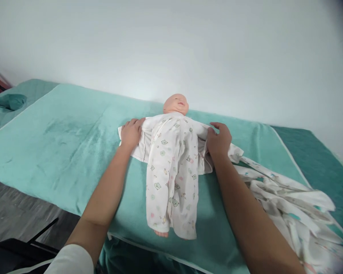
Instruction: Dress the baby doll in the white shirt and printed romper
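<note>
A baby doll (175,103) lies on its back on a teal towel (68,144), dressed in a white patterned sleepsuit (171,171). My left hand (130,133) rests flat on the suit's spread sleeve at the doll's right arm, fingers together and pressing the cloth. Over on the other sleeve, my right hand (218,140) curls its fingers over the fabric beside the doll's shoulder. One bare foot (161,233) pokes out of a leg.
A crumpled white patterned cloth (291,205) lies on the towel to the right, under my right forearm. A darker teal sheet (317,156) covers the bed's far right. A teal pillow (8,101) sits far left. The floor and a dark chair (23,247) are bottom left.
</note>
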The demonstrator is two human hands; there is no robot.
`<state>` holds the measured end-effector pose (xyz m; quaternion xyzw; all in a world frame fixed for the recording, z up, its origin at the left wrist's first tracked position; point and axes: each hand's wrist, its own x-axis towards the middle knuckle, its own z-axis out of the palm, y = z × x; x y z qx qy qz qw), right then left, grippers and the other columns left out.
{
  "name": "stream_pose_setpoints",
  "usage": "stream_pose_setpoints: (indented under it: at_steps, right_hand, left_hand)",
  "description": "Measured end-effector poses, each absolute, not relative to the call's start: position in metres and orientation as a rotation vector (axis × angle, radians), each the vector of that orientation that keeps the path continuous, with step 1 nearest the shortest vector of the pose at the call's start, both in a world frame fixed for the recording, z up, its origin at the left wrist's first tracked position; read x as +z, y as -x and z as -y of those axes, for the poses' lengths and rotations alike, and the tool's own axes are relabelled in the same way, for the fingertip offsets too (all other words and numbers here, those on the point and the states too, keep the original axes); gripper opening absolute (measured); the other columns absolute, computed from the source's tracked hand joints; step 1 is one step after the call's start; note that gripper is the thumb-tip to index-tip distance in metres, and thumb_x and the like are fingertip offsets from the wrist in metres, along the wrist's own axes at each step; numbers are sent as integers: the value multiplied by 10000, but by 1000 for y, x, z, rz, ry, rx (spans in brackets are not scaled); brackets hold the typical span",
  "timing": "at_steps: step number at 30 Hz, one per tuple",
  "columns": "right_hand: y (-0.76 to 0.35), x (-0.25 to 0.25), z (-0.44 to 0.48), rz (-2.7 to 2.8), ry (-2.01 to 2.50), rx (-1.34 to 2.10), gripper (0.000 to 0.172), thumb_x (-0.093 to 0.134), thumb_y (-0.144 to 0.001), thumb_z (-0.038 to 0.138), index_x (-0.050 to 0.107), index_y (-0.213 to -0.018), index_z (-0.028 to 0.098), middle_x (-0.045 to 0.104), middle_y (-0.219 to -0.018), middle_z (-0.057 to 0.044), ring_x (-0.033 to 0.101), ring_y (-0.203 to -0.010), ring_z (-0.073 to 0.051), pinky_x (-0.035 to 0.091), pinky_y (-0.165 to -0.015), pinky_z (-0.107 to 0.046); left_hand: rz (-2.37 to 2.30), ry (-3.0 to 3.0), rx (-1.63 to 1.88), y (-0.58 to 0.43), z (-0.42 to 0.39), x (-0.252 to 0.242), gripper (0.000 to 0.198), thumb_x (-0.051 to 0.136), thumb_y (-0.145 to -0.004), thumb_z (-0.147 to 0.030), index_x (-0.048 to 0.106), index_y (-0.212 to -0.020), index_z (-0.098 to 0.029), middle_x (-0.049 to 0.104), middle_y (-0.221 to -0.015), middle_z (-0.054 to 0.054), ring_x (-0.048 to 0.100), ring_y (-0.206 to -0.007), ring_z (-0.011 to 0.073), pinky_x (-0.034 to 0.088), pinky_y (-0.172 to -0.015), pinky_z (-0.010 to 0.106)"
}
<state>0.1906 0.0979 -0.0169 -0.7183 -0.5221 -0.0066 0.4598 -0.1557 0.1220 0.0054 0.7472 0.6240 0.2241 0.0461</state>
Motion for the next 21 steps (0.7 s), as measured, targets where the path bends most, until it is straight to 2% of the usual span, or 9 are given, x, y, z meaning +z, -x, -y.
stream_pose_setpoints:
  at_steps: [2, 5, 7, 9, 11, 13, 17, 21]
  right_hand:
    - [-165, -2, -96, 1300, 1643, -35, 304, 516, -883, 299, 667, -1132, 212, 713, -1201, -134, 637, -1173, -309, 490, -1052, -527]
    - [-114, 30, -102, 1629, 1432, 70, 299, 560, -904, 309, 660, -1178, 243, 709, -1240, -108, 626, -1194, -293, 480, -1084, -497]
    - [-78, 50, -112, 1931, 1386, 209, 325, 578, -903, 277, 663, -1214, 240, 708, -1282, -106, 622, -1202, -311, 488, -1055, -499]
    - [-46, 62, -126, 2249, 1396, 229, 294, 589, -906, 253, 683, -1180, 206, 718, -1227, -134, 628, -1136, -336, 508, -970, -503]
    - [-22, 65, -139, 2506, 1410, 139, 225, 617, -890, 220, 707, -1091, 178, 712, -1146, -167, 627, -1056, -340, 515, -884, -481]
    - [-7, 62, -150, 2637, 1412, 12, 201, 633, -879, 201, 708, -1060, 159, 686, -1158, -199, 617, -1046, -349, 515, -847, -469]
    - [5, 51, -165, 2675, 1445, -80, 318, 702, -874, 287, 685, -1151, 132, 645, -1265, -234, 596, -1145, -399, 503, -904, -518]
    - [5, 54, -174, 2713, 1582, 34, 365, 750, -857, 421, 698, -1109, 162, 693, -1161, -188, 650, -1069, -368, 493, -907, -498]
  left_hand:
    - [-1919, -2262, 679, 155, -122, 5, 534, 365, -1014, -214, 595, -1476, -352, 675, -1382, 65, 600, -1235, 285, 459, -1034, 444]
    - [-1919, -2262, 696, 154, -123, 3, 528, 376, -1014, -219, 593, -1475, -358, 672, -1378, 68, 597, -1237, 285, 455, -1037, 446]
    - [-1914, -2269, 707, 154, -123, 3, 523, 386, -1014, -221, 587, -1479, -354, 671, -1376, 72, 594, -1241, 283, 452, -1038, 443]
    - [-1906, -2274, 709, 154, -123, 3, 521, 391, -1015, -223, 581, -1485, -342, 672, -1373, 75, 593, -1241, 281, 451, -1037, 438]
    - [-1896, -2275, 708, 154, -123, 3, 519, 384, -1015, -224, 582, -1485, -322, 675, -1370, 77, 596, -1236, 285, 453, -1031, 439]
    - [-1895, -2270, 710, 154, -124, 3, 522, 373, -1012, -215, 588, -1479, -309, 679, -1366, 79, 599, -1234, 291, 456, -1024, 444]
    - [-1905, -2262, 729, 154, -126, 0, 511, 377, -1008, -209, 602, -1456, -308, 680, -1368, 81, 598, -1249, 296, 455, -1022, 444]
    - [-1885, -2252, 762, 154, -125, -1, 487, 395, -1008, -211, 620, -1431, -296, 683, -1370, 73, 605, -1244, 298, 453, -1017, 442]
